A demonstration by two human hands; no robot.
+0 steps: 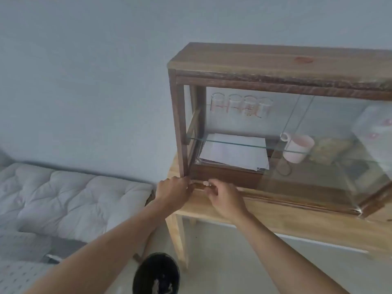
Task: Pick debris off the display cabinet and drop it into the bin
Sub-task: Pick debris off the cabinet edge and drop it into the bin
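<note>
1. The fingers point(209, 184) of the right hand point(224, 198) were pinched nearly shut around pale debris point(205, 183) on the display cabinet point(275, 81)'s lower front rail.
2. The left hand point(174, 188) was curled at the cabinet's bottom-left corner; whether it held anything was hidden.
3. The bin point(157, 272) stood on the floor below that corner.
4. I'd say pinch firmly, lift clear, then release directly above the bin.
</note>
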